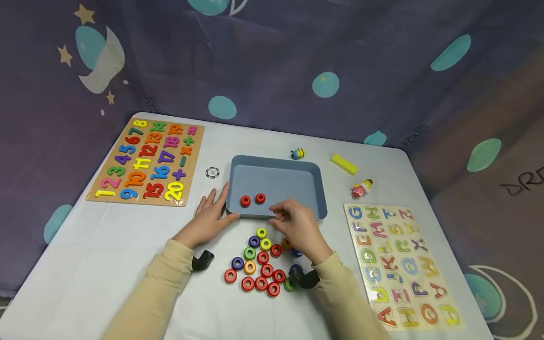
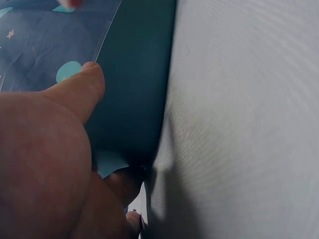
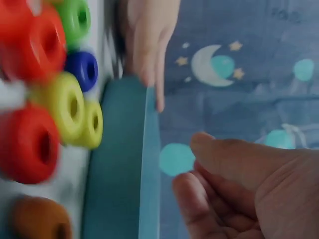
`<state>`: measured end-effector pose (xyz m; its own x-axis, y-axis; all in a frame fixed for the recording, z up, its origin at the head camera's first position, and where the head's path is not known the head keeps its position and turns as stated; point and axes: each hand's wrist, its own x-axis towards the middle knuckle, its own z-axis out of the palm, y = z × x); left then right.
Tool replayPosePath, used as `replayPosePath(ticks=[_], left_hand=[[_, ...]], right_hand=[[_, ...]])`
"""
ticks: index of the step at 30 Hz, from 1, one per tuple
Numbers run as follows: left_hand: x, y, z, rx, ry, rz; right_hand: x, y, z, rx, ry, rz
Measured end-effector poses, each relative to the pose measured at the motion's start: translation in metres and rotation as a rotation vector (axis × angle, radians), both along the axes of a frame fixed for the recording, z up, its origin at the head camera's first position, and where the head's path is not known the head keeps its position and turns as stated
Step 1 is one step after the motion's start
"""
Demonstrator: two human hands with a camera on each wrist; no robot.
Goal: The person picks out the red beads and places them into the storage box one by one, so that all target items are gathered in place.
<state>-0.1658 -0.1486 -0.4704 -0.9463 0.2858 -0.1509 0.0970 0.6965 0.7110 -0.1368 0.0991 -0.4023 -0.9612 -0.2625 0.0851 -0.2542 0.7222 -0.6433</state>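
Flat on the table stands a blue-grey tray (image 1: 276,182) with two red rings (image 1: 245,201) (image 1: 260,198) inside, near its front wall. My left hand (image 1: 209,222) rests against the tray's front left corner, fingers stretched along the left side and thumb at the front rim. Over the front rim, right of those rings, is my right hand (image 1: 295,226); in the right wrist view its thumb and fingers are bent but apart, with nothing between them. Several loose rings in red, yellow (image 1: 261,233), green (image 1: 249,253), purple and orange (image 1: 250,267) lie in front of the tray, some hidden under the right arm.
A number board (image 1: 140,163) lies at the left, a letter board (image 1: 403,267) at the right. Behind and beside the tray are a poker chip (image 1: 212,172), a small yellow-and-blue figure (image 1: 297,153), a yellow block (image 1: 344,164) and a red figure (image 1: 361,189). A patterned curtain (image 1: 272,56) hangs behind.
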Motion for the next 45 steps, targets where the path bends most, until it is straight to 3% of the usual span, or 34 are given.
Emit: replayPosePath(ticks=[6, 11, 19, 25, 30, 34, 37, 41, 45], left_hand=[[0.000, -0.005, -0.002, 0.004, 0.002, 0.011], [-0.002, -0.011, -0.003, -0.009, -0.001, 0.025], [0.001, -0.013, -0.006, 0.007, -0.020, 0.031], [0.001, -0.009, -0.008, 0.010, -0.010, 0.017], [0.000, -0.007, -0.007, 0.004, -0.009, 0.019], [0.000, -0.005, -0.006, -0.001, -0.014, 0.017], [0.001, -0.004, -0.006, -0.003, -0.015, 0.012], [0.000, -0.002, -0.004, -0.002, -0.004, 0.001], [0.000, 0.000, -0.002, 0.005, -0.001, -0.006]], right_hand=[[0.050, 0.012, -0.005, -0.003, -0.127, 0.079], [0.073, 0.023, -0.016, 0.095, -0.156, 0.130], [0.083, 0.022, -0.026, 0.190, -0.107, 0.223], [0.085, 0.019, -0.027, 0.263, -0.118, 0.222], [0.086, 0.021, -0.027, 0.253, -0.102, 0.195], [0.082, 0.026, -0.019, 0.178, -0.044, 0.119], [0.070, 0.029, -0.004, 0.124, 0.023, 0.025], [0.037, 0.029, 0.012, 0.099, 0.111, -0.068], [0.000, 0.019, 0.010, 0.113, 0.116, -0.070]])
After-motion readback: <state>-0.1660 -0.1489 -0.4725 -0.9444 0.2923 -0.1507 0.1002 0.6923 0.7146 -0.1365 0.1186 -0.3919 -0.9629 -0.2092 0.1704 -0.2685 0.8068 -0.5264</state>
